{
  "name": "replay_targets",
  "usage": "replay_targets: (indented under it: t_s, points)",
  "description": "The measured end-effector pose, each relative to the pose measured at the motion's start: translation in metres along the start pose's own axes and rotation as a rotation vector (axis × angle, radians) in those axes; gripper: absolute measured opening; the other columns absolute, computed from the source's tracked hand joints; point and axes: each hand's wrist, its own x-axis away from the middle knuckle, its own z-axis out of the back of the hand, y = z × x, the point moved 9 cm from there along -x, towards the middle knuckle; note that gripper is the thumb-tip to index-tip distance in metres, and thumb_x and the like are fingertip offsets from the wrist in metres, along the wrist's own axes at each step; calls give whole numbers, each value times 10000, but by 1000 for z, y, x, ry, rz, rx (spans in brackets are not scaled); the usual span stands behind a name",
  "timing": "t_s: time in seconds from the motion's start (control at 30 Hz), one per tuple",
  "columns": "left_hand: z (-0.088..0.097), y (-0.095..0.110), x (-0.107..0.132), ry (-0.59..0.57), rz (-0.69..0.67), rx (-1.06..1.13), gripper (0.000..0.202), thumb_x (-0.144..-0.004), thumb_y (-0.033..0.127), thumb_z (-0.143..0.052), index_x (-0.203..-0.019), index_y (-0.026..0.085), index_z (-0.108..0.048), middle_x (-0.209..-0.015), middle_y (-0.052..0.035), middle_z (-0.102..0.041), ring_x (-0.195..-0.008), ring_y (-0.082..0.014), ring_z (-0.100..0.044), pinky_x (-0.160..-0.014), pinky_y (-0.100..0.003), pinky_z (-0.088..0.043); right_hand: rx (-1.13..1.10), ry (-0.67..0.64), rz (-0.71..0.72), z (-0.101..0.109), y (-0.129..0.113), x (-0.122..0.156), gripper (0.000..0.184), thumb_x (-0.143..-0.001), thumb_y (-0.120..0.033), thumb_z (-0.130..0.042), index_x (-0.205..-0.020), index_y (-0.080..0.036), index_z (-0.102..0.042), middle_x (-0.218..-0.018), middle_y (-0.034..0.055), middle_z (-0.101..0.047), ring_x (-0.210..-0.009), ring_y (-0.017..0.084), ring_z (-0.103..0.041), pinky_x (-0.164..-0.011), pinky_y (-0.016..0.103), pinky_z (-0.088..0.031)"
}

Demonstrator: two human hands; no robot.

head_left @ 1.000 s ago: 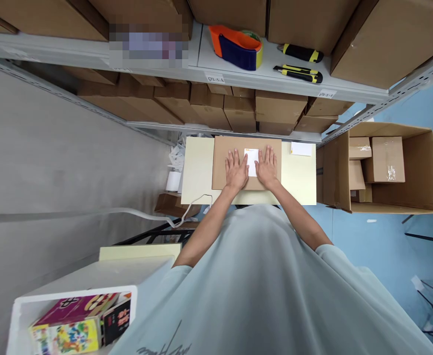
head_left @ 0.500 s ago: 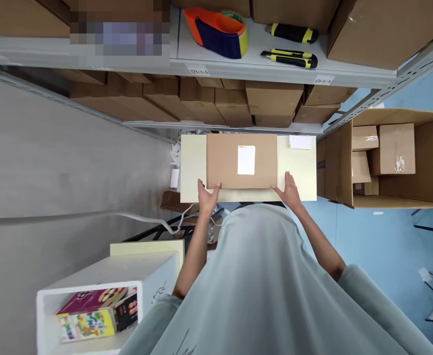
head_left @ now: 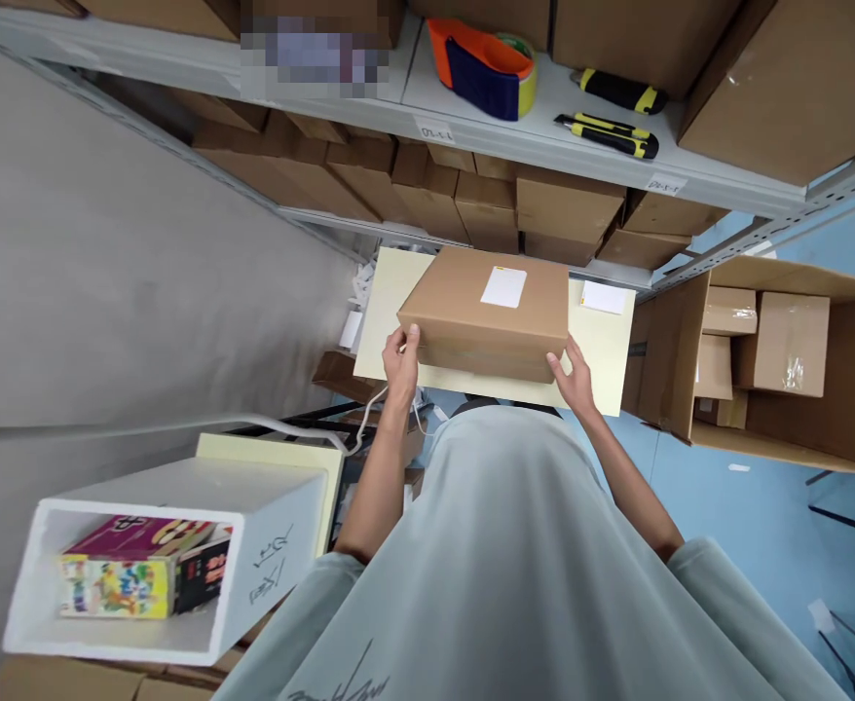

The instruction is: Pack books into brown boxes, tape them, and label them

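A brown cardboard box (head_left: 457,292) with a white label (head_left: 504,287) on its top is tilted, its near side showing, over a pale yellow tabletop (head_left: 603,365). My left hand (head_left: 401,362) grips its near left corner, thumb on the near face and fingers around the side. At the near right corner my right hand (head_left: 574,374) holds it the same way, thumb against the near face. The fingers behind both corners are partly hidden. A small stack of white labels (head_left: 603,297) lies on the tabletop, right of the box.
Above, a grey shelf (head_left: 369,117) carries an orange and blue tape dispenser (head_left: 482,73), utility knives (head_left: 610,134) and cardboard boxes. At right stands a large open carton (head_left: 829,428) with smaller boxes inside. A white foam box (head_left: 267,545) containing colourful packages stands at lower left.
The box has gone from lying flat to tilted, its near side now visible. Both hands have closed on its near corners. The whole view has turned slightly.
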Motion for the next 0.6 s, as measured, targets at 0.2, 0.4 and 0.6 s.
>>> replay_targets:
  t_s: [0.2,0.4,0.6]
  points:
    - [3,64,-6,29,-145,-163,490,-987,573,-697,-1252,176,-807,-932,-43,-610,-989,-217,-607,-975,-317,-525,94,162,-91,48,-41,-21,740,-1092,-753,-354,-1289,-176,-772,-1004,135,-814,-882,293,-707,-834,362,-513]
    - [-10,55,-16,-50,-98,-291,411,-1008,520,-672,-1127,156,-822,-803,-27,-545,-919,-237,-586,-922,-327,-516,232,125,-184,31,-32,-25,785,-1103,-751,-252,-1186,-175,-779,-884,138,-782,-761,288,-669,-753,335,-426]
    - [-22,57,-28,-45,-115,-352,431,-1046,544,-629,-1174,158,-774,-937,-80,-582,-1027,-285,-628,-1002,-381,-530,249,196,-262,23,-23,-32,834,-1115,-732,-169,-1369,-171,-731,-1040,181,-811,-878,342,-722,-828,379,-485]
